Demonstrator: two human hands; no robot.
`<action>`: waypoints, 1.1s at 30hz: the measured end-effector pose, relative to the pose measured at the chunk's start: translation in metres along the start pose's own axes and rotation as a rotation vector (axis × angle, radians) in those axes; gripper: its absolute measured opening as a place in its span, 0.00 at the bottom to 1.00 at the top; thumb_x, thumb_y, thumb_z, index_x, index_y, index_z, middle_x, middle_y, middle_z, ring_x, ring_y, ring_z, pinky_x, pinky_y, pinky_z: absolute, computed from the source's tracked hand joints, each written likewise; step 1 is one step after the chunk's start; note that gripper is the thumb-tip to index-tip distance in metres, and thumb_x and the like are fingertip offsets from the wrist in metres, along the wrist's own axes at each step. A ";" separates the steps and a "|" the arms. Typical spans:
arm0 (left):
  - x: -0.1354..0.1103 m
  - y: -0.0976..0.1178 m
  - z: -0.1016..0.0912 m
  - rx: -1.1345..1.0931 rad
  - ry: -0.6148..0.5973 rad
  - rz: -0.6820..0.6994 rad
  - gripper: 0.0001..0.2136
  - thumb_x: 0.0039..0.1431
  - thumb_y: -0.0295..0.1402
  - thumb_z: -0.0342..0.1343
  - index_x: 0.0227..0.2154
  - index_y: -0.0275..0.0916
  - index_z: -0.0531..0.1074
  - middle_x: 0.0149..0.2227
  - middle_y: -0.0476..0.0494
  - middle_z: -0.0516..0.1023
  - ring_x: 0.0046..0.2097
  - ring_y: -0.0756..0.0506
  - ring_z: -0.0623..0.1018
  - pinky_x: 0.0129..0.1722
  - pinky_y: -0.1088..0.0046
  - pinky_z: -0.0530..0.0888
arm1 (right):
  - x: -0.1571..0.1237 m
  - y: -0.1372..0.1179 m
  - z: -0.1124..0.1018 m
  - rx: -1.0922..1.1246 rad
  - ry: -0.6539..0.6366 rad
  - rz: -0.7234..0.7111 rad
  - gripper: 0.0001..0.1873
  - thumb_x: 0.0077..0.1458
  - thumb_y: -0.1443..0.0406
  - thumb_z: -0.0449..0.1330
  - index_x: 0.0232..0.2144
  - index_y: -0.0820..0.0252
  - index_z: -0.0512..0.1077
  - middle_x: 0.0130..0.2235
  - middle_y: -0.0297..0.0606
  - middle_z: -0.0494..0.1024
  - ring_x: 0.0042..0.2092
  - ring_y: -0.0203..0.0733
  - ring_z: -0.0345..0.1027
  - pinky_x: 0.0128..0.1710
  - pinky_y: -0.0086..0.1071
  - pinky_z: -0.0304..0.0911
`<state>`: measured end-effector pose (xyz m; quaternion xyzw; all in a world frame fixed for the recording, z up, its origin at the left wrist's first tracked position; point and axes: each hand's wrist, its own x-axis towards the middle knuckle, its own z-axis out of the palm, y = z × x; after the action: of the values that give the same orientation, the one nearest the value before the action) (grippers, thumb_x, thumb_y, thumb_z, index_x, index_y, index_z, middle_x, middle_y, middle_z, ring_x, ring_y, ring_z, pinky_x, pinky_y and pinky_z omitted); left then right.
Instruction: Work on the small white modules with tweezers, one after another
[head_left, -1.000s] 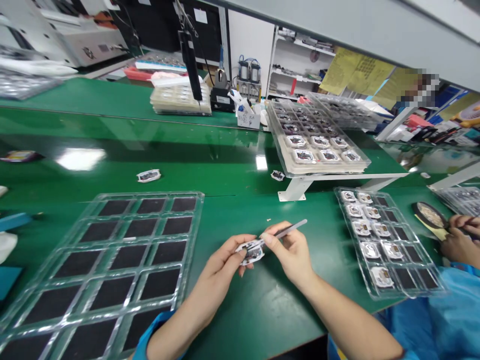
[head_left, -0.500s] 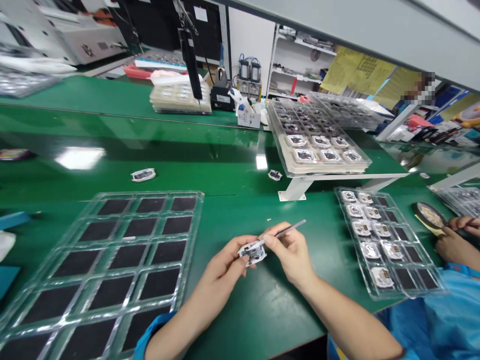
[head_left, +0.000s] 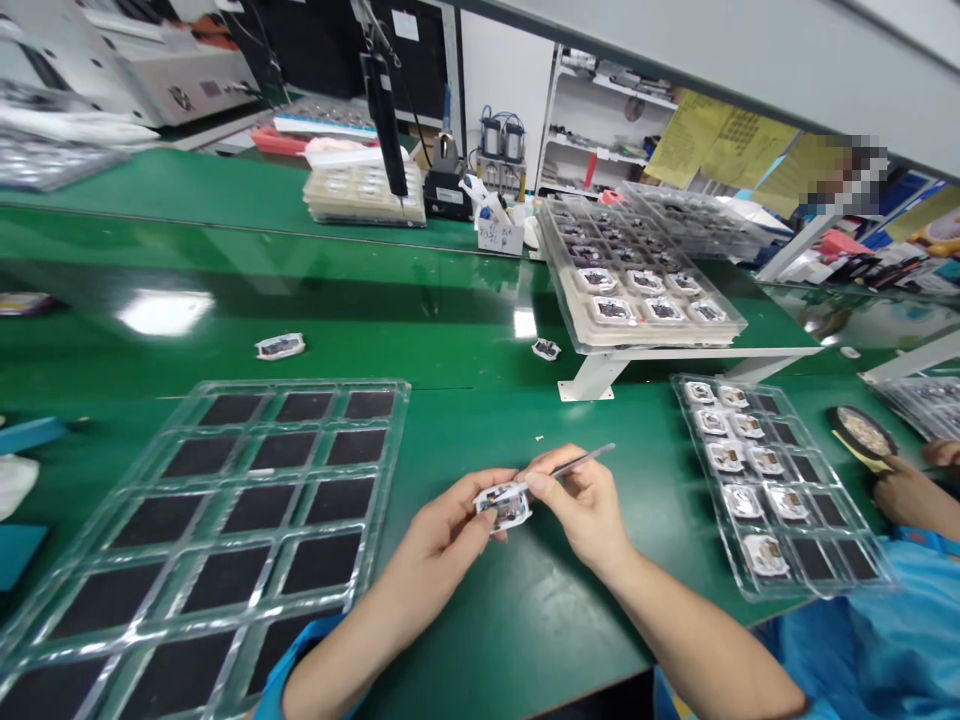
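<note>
Between the fingers of my left hand point(head_left: 459, 525) is a small white plastic housing point(head_left: 504, 506) with electronic parts showing inside. My right hand point(head_left: 577, 500) pinches a thin grey tool like tweezers point(head_left: 589, 458), its free end pointing up and right. The fingertips of my right hand meet the housing's upper right edge, and the tool's working end is hidden there. Just beyond my hands a tiny pale piece point(head_left: 539, 437) lies on the green bench. Farther back rest a similar housing point(head_left: 547, 349) and another white housing point(head_left: 280, 346) to the left.
A clear tray point(head_left: 409, 400) with dark compartments covers the left side. To the right, another clear tray point(head_left: 814, 510) holds several white housings. Stacked trays point(head_left: 652, 335) stand on a raised shelf. A black electric screwdriver point(head_left: 385, 125) hangs at the back. A co-worker's hand point(head_left: 911, 500) is at far right, near a round dish point(head_left: 862, 435).
My hands stay almost in place, with the housing turned slightly. The whole view has shifted a little. At far right, the co-worker's hands have moved slightly apart.
</note>
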<state>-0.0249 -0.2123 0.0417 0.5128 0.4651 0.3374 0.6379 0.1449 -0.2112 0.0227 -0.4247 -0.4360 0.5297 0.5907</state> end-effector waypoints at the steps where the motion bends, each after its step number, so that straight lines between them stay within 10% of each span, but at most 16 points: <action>1: 0.000 -0.001 0.000 0.001 0.004 -0.005 0.16 0.55 0.37 0.58 0.46 0.39 0.76 0.33 0.46 0.80 0.30 0.47 0.73 0.31 0.72 0.69 | 0.000 0.000 0.000 -0.003 0.002 -0.006 0.09 0.49 0.61 0.70 0.27 0.57 0.75 0.27 0.32 0.80 0.29 0.37 0.73 0.32 0.30 0.68; 17: -0.002 0.009 0.005 -0.349 0.102 -0.111 0.13 0.54 0.41 0.60 0.37 0.37 0.76 0.30 0.47 0.76 0.29 0.47 0.73 0.27 0.72 0.67 | -0.004 0.001 0.003 -0.065 0.101 -0.090 0.05 0.50 0.63 0.70 0.30 0.56 0.78 0.32 0.34 0.84 0.35 0.39 0.77 0.38 0.32 0.71; 33: 0.000 0.002 0.006 -0.190 0.074 -0.079 0.14 0.58 0.44 0.56 0.33 0.37 0.73 0.22 0.51 0.73 0.26 0.49 0.69 0.25 0.74 0.63 | -0.007 -0.001 0.006 -0.115 -0.045 -0.258 0.04 0.54 0.62 0.67 0.31 0.55 0.75 0.31 0.37 0.82 0.33 0.43 0.77 0.34 0.38 0.72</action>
<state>-0.0191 -0.2138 0.0443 0.4185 0.4742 0.3733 0.6787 0.1392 -0.2178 0.0244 -0.3862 -0.5300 0.4328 0.6186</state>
